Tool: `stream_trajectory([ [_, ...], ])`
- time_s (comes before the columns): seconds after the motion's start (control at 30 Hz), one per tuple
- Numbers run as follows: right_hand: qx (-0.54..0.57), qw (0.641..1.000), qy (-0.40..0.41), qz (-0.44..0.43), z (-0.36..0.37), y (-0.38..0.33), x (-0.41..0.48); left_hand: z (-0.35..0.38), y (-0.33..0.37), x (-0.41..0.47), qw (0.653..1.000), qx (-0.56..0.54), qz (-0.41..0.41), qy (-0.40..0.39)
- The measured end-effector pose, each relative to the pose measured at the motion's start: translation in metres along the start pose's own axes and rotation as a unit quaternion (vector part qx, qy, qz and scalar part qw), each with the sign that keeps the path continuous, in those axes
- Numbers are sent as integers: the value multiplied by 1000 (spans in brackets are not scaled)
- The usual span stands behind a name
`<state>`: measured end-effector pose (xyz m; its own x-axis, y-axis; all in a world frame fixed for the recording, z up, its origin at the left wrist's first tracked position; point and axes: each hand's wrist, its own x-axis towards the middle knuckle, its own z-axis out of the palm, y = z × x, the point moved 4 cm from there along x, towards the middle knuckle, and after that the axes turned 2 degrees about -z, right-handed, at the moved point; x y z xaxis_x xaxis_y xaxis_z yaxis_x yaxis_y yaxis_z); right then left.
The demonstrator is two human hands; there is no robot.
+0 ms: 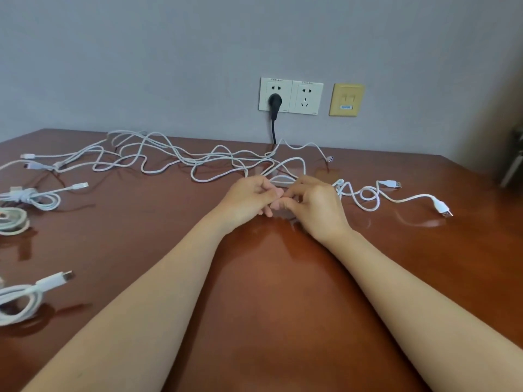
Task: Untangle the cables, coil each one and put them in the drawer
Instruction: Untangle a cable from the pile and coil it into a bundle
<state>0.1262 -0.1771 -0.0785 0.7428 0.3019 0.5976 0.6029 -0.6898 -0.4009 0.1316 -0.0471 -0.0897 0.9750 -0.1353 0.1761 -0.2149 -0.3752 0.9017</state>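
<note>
Head camera looks forward and down across the near table (268, 306).

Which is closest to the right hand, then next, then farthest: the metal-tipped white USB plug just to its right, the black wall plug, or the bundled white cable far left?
1. metal-tipped white USB plug, lying just right of the right hand.
2. black wall plug, up behind the hand.
3. bundled white cable, far off on the left side.

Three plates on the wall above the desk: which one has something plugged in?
The leftmost white socket, which has a black plug in its lower holes. The white socket beside it and the beige plate hold nothing.
</note>
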Motion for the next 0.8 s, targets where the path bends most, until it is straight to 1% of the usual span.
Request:
stream_trajectory([
  [0.07, 5, 999, -8, 32, 1, 4, 2, -4, -2, -1, 1000, -26, 1, 15],
  [0.1, 13, 999, -17, 46, 2, 7, 3, -6, -3, -1, 998, -58, -5, 25],
  [0.2, 15, 997, -51, 58, 3, 15, 5, -13, -3, -3, 977, -204, -31, 53],
  [0.27, -8, 996, -48, 81, 1, 21, 5, -19, -4, -3, 947, -310, -38, 77],
  [0.33, -8, 993, -18, 118, -3, 27, 6, -27, -6, -3, 897, -430, -42, 93],
  [0.37, -3, 991, -2, 131, -5, 29, 6, -31, -8, -2, 879, -465, -45, 95],
  [0.4, 0, 991, 13, 136, -6, 30, 6, -33, -8, -2, 880, -464, -49, 92],
  [0.43, -3, 990, 25, 137, -7, 31, 7, -33, -9, -2, 900, -422, -58, 90],
  [0.5, -19, 991, 45, 127, -8, 32, 7, -28, -10, -1, 956, -273, -75, 81],
  [0.53, -25, 991, 55, 119, -8, 32, 7, -24, -10, 1, 971, -211, -77, 77],
  [0.6, -38, 992, 68, 99, -10, 29, 6, -17, -8, 3, 984, -143, -70, 82],
  [0.7, -53, 994, 53, 74, -9, 22, 5, -15, -5, 2, 987, -121, -30, 105],
  [0.77, -62, 995, 24, 69, -6, 16, 3, -13, 0, -3, 990, -109, 6, 90],
  [0.8, -64, 995, 19, 71, -6, 15, 2, -10, 3, -5, 993, -98, 19, 69],
])
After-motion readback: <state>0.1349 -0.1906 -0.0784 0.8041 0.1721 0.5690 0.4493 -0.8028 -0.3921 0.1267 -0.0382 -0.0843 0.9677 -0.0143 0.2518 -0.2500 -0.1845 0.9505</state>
